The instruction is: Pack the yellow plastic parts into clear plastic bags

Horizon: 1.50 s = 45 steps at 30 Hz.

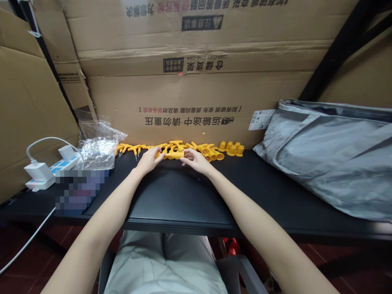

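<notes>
At the back middle of the black table, both my hands close on a yellow plastic corkscrew lying sideways between them. My left hand grips its left end and my right hand pinches its right end; my fingers hide part of it. Behind them runs a row of yellow corkscrews, some with bare metal spirals below a T-shaped handle. Others, right of my right hand, have a flared yellow cup around the screw. Several loose yellow cups stand upside down at the row's right end.
A cardboard wall closes off the back of the black table. On the left are a power strip with a plugged-in charger and cable, and clear plastic wrap. A grey fabric bag fills the right side.
</notes>
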{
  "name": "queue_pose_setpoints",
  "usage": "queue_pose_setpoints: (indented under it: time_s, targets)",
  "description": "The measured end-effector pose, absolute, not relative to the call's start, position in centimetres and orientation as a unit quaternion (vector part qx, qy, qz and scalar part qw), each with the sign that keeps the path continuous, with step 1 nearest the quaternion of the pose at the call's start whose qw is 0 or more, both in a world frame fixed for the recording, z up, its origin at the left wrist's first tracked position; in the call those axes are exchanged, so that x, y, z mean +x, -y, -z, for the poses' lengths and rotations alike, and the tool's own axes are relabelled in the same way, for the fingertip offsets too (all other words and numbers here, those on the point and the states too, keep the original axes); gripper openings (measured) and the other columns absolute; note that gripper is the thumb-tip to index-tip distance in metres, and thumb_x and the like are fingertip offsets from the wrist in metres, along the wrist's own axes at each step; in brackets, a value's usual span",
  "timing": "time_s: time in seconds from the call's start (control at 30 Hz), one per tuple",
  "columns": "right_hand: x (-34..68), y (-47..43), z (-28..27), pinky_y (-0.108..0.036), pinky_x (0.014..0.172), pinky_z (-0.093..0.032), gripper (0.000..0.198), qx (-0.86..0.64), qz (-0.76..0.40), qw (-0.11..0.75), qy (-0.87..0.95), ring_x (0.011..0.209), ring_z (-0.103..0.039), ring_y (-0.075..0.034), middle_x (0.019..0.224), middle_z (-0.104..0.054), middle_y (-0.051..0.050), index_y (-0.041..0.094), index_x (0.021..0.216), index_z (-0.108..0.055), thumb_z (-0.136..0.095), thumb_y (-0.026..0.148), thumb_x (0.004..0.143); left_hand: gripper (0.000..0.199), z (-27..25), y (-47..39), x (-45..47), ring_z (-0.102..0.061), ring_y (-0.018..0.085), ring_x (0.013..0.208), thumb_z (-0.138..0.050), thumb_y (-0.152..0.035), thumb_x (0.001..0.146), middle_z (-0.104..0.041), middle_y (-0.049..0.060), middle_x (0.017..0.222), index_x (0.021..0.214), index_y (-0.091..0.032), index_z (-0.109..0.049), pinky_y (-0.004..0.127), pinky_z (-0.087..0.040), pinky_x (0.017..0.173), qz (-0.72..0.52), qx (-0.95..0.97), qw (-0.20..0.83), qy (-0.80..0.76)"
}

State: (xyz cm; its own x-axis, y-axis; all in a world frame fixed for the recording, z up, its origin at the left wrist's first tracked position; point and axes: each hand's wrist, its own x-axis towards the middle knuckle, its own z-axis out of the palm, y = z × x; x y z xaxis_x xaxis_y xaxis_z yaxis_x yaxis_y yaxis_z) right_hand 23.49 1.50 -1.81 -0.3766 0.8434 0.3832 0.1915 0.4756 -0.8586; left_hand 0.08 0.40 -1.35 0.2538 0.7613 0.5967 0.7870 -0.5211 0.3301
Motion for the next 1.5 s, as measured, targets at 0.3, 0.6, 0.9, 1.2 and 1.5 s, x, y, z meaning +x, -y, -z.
queue_pose_setpoints:
  time_s: [0.3,0.6,0.9,1.2,1.5]
  targets:
    - [22.9,-0.8,0.9,-0.029,0.056,-0.045,0.05,-0.383,-0.421,0.425,0.704,0.047,-0.061,-0.015,0.065,-0.064,-0.004,0.015,0.077,-0.053,-0.058,0.065,0.071,0.024,1.2,-0.3,0.3,-0.057,0.018,0.086,-0.048,-0.04,0.087,-0.062,0.004,0.092,0.095,-0.02,-0.056,0.03,-0.044,0.078,0.375,-0.794,0.013,0.479]
    - [22.5,-0.6,0.7,-0.025,0.052,-0.044,0.04,-0.41,-0.462,0.438,0.653,0.05,-0.062,-0.013,0.07,-0.066,-0.007,0.014,0.08,-0.054,-0.059,0.054,0.079,0.024,1.3,-0.5,0.3,-0.058,0.018,0.085,-0.048,-0.041,0.087,-0.063,0.004,0.09,0.094,-0.02,-0.057,0.03,-0.044,0.077,0.379,-0.792,0.009,0.478]
    - [22.4,-0.5,0.5,-0.024,0.05,-0.046,0.032,-0.419,-0.486,0.452,0.619,0.049,-0.061,-0.012,0.067,-0.066,-0.006,0.015,0.076,-0.053,-0.061,0.046,0.081,0.035,1.7,-0.9,0.0,-0.058,0.018,0.087,-0.064,-0.043,0.076,-0.062,0.004,0.098,0.1,-0.021,-0.053,0.03,-0.046,0.079,0.362,-0.807,0.01,0.466]
    - [22.2,-0.7,0.7,-0.028,0.048,-0.049,0.04,-0.398,-0.493,0.478,0.609,0.047,-0.061,-0.014,0.065,-0.066,-0.005,0.016,0.072,-0.054,-0.068,0.053,0.07,0.032,1.5,-1.0,-0.1,-0.058,0.02,0.097,-0.063,-0.034,0.078,-0.06,0.005,0.107,0.105,-0.023,-0.052,0.034,-0.045,0.085,0.333,-0.801,-0.006,0.498]
    - [22.0,-0.7,0.7,-0.029,0.06,-0.051,0.038,-0.361,-0.544,0.512,0.559,0.054,-0.061,-0.013,0.072,-0.066,-0.003,0.018,0.081,-0.051,-0.071,0.048,0.068,0.053,1.5,-0.5,-0.2,-0.055,0.022,0.109,-0.059,-0.04,0.081,-0.055,0.008,0.123,0.128,-0.024,-0.042,0.034,-0.045,0.09,0.329,-0.807,-0.005,0.49]
